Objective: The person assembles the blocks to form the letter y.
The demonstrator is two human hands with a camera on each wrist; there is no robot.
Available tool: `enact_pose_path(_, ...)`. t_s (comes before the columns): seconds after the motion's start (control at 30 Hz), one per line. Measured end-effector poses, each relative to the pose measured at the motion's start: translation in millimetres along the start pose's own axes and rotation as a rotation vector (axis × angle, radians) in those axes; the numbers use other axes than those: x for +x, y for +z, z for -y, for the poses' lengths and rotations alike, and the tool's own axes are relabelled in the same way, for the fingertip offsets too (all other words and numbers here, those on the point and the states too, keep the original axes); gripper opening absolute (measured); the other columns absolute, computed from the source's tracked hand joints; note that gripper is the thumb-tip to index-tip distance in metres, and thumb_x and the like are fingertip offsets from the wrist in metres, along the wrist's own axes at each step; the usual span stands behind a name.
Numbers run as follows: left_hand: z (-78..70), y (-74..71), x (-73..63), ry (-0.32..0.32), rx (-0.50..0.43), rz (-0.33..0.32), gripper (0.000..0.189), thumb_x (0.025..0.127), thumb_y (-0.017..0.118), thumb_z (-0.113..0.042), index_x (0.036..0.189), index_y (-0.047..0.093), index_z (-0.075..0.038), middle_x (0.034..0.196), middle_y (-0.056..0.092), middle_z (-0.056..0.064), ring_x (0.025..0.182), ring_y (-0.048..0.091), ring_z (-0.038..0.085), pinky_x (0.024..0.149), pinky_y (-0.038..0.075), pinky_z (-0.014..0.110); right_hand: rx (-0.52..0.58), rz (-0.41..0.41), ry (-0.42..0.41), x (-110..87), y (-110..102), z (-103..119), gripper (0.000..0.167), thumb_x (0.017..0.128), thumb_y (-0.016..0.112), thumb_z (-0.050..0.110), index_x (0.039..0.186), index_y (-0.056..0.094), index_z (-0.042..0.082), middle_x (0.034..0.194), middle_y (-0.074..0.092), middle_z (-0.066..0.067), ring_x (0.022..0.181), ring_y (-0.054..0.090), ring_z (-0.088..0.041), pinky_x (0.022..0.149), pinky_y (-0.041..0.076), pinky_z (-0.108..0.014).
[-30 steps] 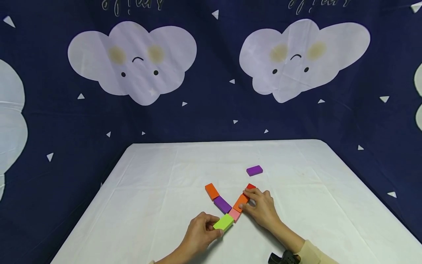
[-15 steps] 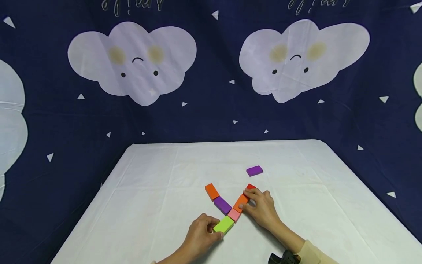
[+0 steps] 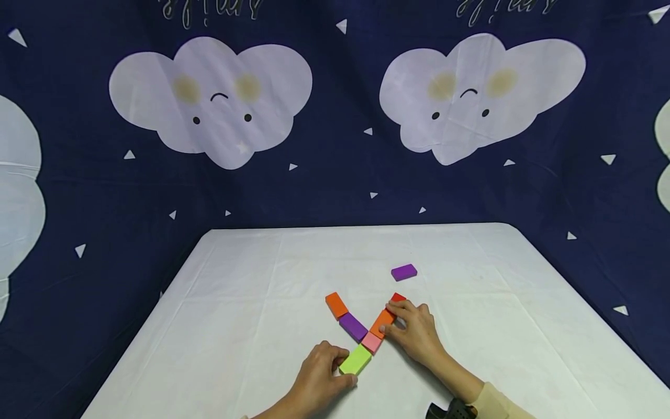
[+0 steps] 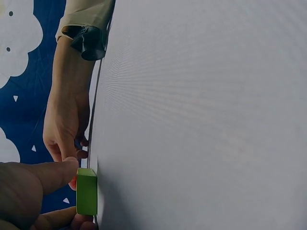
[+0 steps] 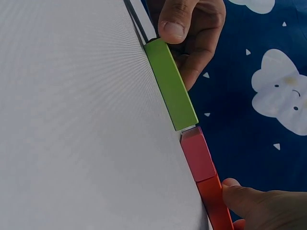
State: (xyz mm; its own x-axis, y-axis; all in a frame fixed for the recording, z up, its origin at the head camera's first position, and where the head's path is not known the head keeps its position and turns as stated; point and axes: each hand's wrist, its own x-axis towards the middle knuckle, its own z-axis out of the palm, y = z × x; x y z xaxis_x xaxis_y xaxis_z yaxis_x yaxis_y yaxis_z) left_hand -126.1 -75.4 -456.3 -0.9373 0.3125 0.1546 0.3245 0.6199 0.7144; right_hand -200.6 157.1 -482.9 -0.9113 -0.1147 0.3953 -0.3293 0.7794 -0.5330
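Note:
In the head view my left hand (image 3: 323, 372) holds a lime-green block (image 3: 356, 359) between thumb and fingers at its near left end. The far end of this block lies right by a pink block (image 3: 371, 342); the right wrist view shows a thin gap between them. An orange block (image 3: 382, 323) continues the row beyond the pink one. My right hand (image 3: 416, 331) grips this orange block, thumb at its side and fingertips over its far end. Partly hidden behind those fingertips is a red block (image 3: 398, 297).
A purple block (image 3: 353, 327) and another orange block (image 3: 336, 305) form a second arm going back left from the row. Further back on the white table (image 3: 235, 326) lies a separate purple block (image 3: 404, 272). A dark blue cloud-print curtain (image 3: 340, 192) hangs behind.
My left hand has brought the lime-green block slightly toward me and lower, and its thumb has slid along the near end. The right hand and the other blocks stay put.

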Motion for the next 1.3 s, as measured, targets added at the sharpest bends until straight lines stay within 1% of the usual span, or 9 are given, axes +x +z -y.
enact_pose_path(0.07,0.2,-0.1,-0.4,0.002,-0.003,0.002,0.039,0.068,0.081,-0.023,0.099,0.069,-0.002,0.074,0.048,-0.005,0.069,0.037,0.0,0.06,0.032,0.017,-0.001,-0.002,-0.001,-0.2,0,0,0.05,0.069,0.082,0.031,0.112,0.07,0.01,0.113,0.067,0.002,0.08,0.04,-0.014,0.071,0.029,-0.029)
enact_pose_path(0.3,-1.0,-2.8,0.7,-0.029,-0.042,0.018,0.04,0.071,0.08,-0.023,0.103,0.069,-0.002,0.079,0.052,-0.004,0.071,0.042,0.002,0.062,0.035,0.017,-0.004,-0.003,-0.001,-0.3,0,1,0.049,0.069,0.082,0.03,0.112,0.07,0.01,0.114,0.067,0.002,0.08,0.04,-0.014,0.071,0.03,-0.029)
enact_pose_path(0.4,-0.6,-6.0,2.1,-0.025,-0.047,0.024,0.043,0.072,0.079,-0.025,0.107,0.068,-0.003,0.082,0.055,-0.004,0.074,0.043,0.002,0.064,0.037,0.017,-0.001,-0.005,-0.001,-0.3,0,1,0.049,0.069,0.082,0.03,0.112,0.07,0.01,0.114,0.067,0.002,0.079,0.04,-0.014,0.071,0.03,-0.029)
enact_pose_path(0.53,1.5,-8.4,3.8,0.013,-0.058,0.015,0.043,0.073,0.078,-0.025,0.11,0.067,-0.007,0.087,0.058,-0.003,0.08,0.045,0.006,0.068,0.037,0.018,0.001,-0.01,-0.007,-0.1,0,1,0.049,0.068,0.082,0.03,0.111,0.071,0.01,0.113,0.067,0.002,0.08,0.041,-0.014,0.071,0.03,-0.029)
enact_pose_path(0.67,4.5,-8.6,5.5,0.038,-0.097,0.023,0.04,0.073,0.078,-0.024,0.109,0.068,-0.01,0.094,0.063,-0.001,0.085,0.045,0.009,0.071,0.037,0.018,-0.002,-0.019,-0.016,0.0,0,1,0.048,0.068,0.082,0.028,0.111,0.071,0.009,0.113,0.068,0.002,0.08,0.041,-0.014,0.071,0.031,-0.03)
enact_pose_path(0.87,10.5,-8.4,7.9,0.024,-0.19,0.06,0.035,0.075,0.076,-0.022,0.107,0.07,-0.01,0.102,0.068,0.001,0.087,0.046,0.009,0.074,0.038,0.02,-0.004,-0.033,-0.025,-0.4,-1,2,0.048,0.067,0.082,0.026,0.11,0.071,0.009,0.113,0.068,0.001,0.079,0.042,-0.014,0.07,0.031,-0.03)
enact_pose_path(0.97,12.2,-8.7,8.3,0.023,-0.218,0.075,0.034,0.075,0.076,-0.021,0.107,0.07,-0.012,0.105,0.07,0.001,0.088,0.046,0.009,0.076,0.038,0.02,-0.004,-0.029,-0.02,-0.4,-1,2,0.048,0.067,0.081,0.026,0.111,0.071,0.009,0.113,0.068,0.001,0.079,0.041,-0.014,0.07,0.031,-0.03)
enact_pose_path(1.2,13.3,-10.0,8.3,-0.009,-0.213,0.111,0.034,0.075,0.076,-0.024,0.108,0.071,-0.017,0.107,0.07,-0.004,0.09,0.044,0.004,0.078,0.032,0.022,-0.002,-0.018,-0.009,-0.4,-1,2,0.048,0.068,0.081,0.027,0.112,0.07,0.01,0.114,0.067,0.001,0.079,0.04,-0.013,0.07,0.03,-0.029)
enact_pose_path(1.3,13.7,-9.6,7.3,-0.003,-0.196,0.11,0.034,0.075,0.076,-0.025,0.108,0.071,-0.018,0.107,0.07,-0.005,0.09,0.043,0.003,0.078,0.029,0.024,-0.001,-0.012,-0.004,-0.6,-1,2,0.049,0.068,0.081,0.027,0.112,0.07,0.01,0.115,0.067,0.001,0.078,0.039,-0.013,0.07,0.03,-0.029)
